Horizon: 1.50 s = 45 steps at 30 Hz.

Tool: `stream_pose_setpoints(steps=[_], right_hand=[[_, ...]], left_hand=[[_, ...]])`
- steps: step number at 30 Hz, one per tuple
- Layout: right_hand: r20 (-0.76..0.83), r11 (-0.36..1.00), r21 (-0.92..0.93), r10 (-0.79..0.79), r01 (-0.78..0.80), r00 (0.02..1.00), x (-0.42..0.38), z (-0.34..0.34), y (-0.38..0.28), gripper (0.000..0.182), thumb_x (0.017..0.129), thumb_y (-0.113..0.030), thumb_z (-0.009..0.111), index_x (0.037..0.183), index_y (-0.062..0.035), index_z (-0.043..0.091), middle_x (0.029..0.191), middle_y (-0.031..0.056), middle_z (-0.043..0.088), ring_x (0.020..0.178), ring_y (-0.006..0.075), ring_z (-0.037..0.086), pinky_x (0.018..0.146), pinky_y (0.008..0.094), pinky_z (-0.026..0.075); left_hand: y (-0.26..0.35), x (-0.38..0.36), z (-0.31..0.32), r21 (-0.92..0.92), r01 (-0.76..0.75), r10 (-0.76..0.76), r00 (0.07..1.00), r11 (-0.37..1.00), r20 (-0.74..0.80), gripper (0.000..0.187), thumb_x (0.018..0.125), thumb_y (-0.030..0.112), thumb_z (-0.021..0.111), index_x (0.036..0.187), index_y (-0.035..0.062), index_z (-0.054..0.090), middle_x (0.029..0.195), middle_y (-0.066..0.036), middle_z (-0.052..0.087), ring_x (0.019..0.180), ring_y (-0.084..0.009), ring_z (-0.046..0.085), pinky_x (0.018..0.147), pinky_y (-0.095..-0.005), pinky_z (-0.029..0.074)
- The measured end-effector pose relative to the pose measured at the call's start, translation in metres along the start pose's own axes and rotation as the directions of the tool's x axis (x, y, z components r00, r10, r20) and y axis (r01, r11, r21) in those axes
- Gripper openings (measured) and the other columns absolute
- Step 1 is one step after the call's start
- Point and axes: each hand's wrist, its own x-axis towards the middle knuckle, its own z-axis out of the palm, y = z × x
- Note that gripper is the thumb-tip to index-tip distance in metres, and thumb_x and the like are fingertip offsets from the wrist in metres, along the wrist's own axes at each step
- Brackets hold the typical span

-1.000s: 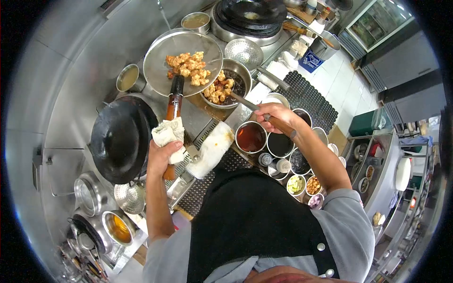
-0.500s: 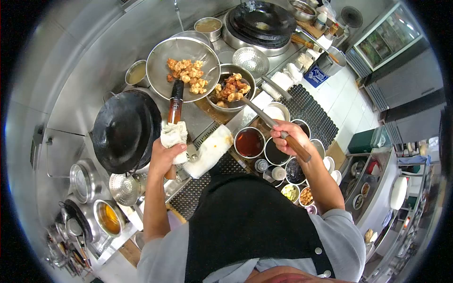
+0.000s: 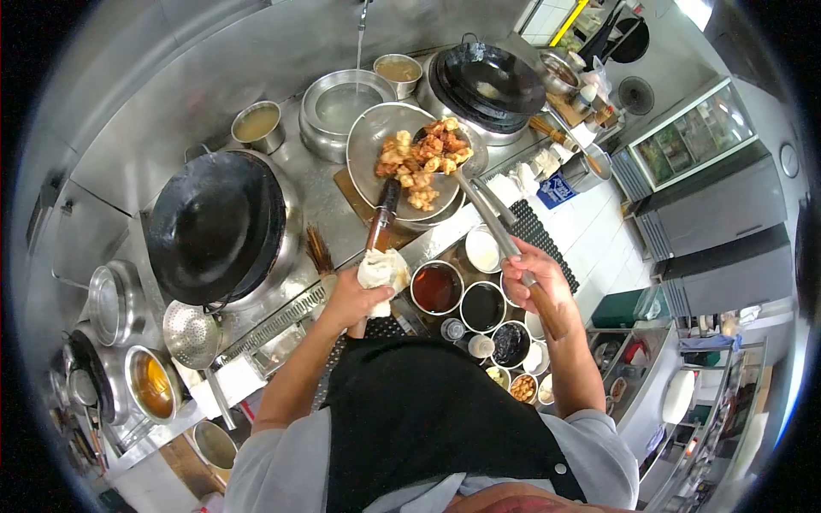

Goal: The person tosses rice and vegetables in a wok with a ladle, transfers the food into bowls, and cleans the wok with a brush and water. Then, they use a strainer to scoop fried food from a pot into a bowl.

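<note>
My left hand [image 3: 355, 297] is closed around the cloth-wrapped handle of a round strainer [image 3: 366, 162]; a white cloth [image 3: 383, 272] covers the grip. Browned fried pieces [image 3: 416, 164] lie in the strainer, which is over a metal pot, mostly hidden beneath it. My right hand [image 3: 537, 272] grips the wooden handle of a long metal ladle [image 3: 492, 221]. The ladle's bowl is over the strainer, among the pieces on its right side, and is largely covered by them.
A black wok [image 3: 214, 229] sits left, another [image 3: 492, 79] at the back right. Water runs into a metal pot [image 3: 313, 103] behind the strainer. Sauce bowls, one with red liquid [image 3: 436, 287], stand in front. A perforated skimmer [image 3: 191, 336] and a bamboo brush [image 3: 320, 253] lie left.
The strainer has moved right, over the pot that held fried pieces. The ladle has come up with its pieces over the strainer. The camera view has shifted too.
</note>
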Motion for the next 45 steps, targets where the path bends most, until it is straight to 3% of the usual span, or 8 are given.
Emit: stream_pose_setpoints(steps=[6,14,18,25,30,34,43,45], right_hand=[[-0.181,0.704,-0.709,-0.237,0.041,0.955,0.026,0.009,0.024,0.072,0.086,-0.008,0.064,0.154,-0.0068,0.042,0.069,0.0022,0.055,0.049,0.0139,0.052,0.043,0.0292,0.044],[0.055,0.157,-0.97,-0.603,0.185,0.796,0.042,-0.052,0.059,0.076,0.089,-0.002,0.064,0.159,-0.005,0.034,0.088,0.0076,0.067,0.058,0.0109,0.058,0.05,0.0281,0.048],[-0.314,0.67,-0.73,-0.498,0.13,0.808,0.024,-0.023,0.041,0.069,0.095,0.0,0.055,0.16,-0.0035,0.03,0.07,0.0004,0.057,0.048,0.0094,0.049,0.044,0.0249,0.041],[-0.274,0.741,-0.67,-0.307,0.048,0.912,0.014,-0.05,0.042,0.063,0.091,-0.005,0.057,0.152,-0.0026,0.043,0.069,0.0016,0.059,0.047,0.0089,0.049,0.043,0.0235,0.04],[0.145,-0.32,-0.947,-0.397,0.011,0.906,0.056,-0.048,0.033,0.074,0.084,-0.009,0.069,0.154,-0.012,0.045,0.093,0.0197,0.07,0.09,0.0348,0.071,0.078,0.0478,0.056],[0.075,-0.58,-0.811,-0.223,-0.071,0.972,0.104,-0.032,0.026,0.077,0.084,-0.008,0.065,0.156,-0.0195,0.041,0.099,0.0198,0.07,0.09,0.0366,0.071,0.078,0.0499,0.057],[0.02,-0.473,-0.881,-0.031,0.003,0.999,0.15,-0.043,-0.02,0.056,0.09,-0.014,0.061,0.145,-0.0067,0.05,0.084,0.0203,0.068,0.077,0.0355,0.071,0.07,0.0471,0.057],[-0.259,-0.183,-0.959,0.264,-0.216,0.929,0.155,-0.024,-0.046,0.043,0.09,-0.017,0.06,0.13,0.0003,0.058,0.087,0.0172,0.069,0.068,0.0255,0.07,0.064,0.0408,0.055]], left_hand=[[-0.006,0.007,0.011,-0.175,0.039,-0.026,0.997,0.984,0.078,0.032,0.084,0.003,0.078,0.114,-0.0005,0.068,0.101,-0.004,0.073,0.086,-0.0117,0.068,0.079,-0.03,0.056],[-0.004,-0.002,-0.002,-0.2,0.03,-0.009,0.994,0.979,0.105,0.039,0.084,0.003,0.079,0.121,0.0014,0.068,0.104,-0.003,0.073,0.091,-0.011,0.067,0.079,-0.0297,0.055],[0.021,0.007,-0.025,-0.161,0.032,-0.017,0.996,0.987,0.091,0.038,0.083,0.003,0.08,0.119,-0.0004,0.069,0.106,-0.007,0.075,0.09,-0.0145,0.071,0.082,-0.032,0.058],[0.133,0.031,-0.062,-0.017,-0.045,0.046,0.996,0.999,0.074,0.038,0.08,0.005,0.082,0.115,-0.0009,0.07,0.1,-0.006,0.074,0.084,-0.0133,0.07,0.075,-0.0296,0.058],[0.161,0.045,-0.068,-0.033,-0.113,0.117,0.983,0.993,0.14,0.039,0.078,0.009,0.083,0.114,-0.0007,0.07,0.096,-0.003,0.072,0.081,-0.0108,0.067,0.072,-0.027,0.055],[0.152,0.052,-0.072,-0.065,-0.14,0.148,0.98,0.988,0.13,0.038,0.079,0.009,0.083,0.114,-0.0002,0.07,0.096,-0.002,0.072,0.082,-0.0102,0.067,0.074,-0.0271,0.054],[0.112,0.05,-0.1,-0.095,0.02,-0.005,0.988,0.995,0.152,0.04,0.079,0.009,0.085,0.115,0.0007,0.069,0.101,-0.003,0.073,0.088,-0.01,0.067,0.08,-0.0288,0.055],[0.106,0.049,-0.106,-0.107,0.048,-0.03,0.987,0.993,0.16,0.044,0.078,0.008,0.086,0.117,0.0005,0.069,0.103,-0.004,0.074,0.09,-0.0103,0.068,0.082,-0.0297,0.055]])
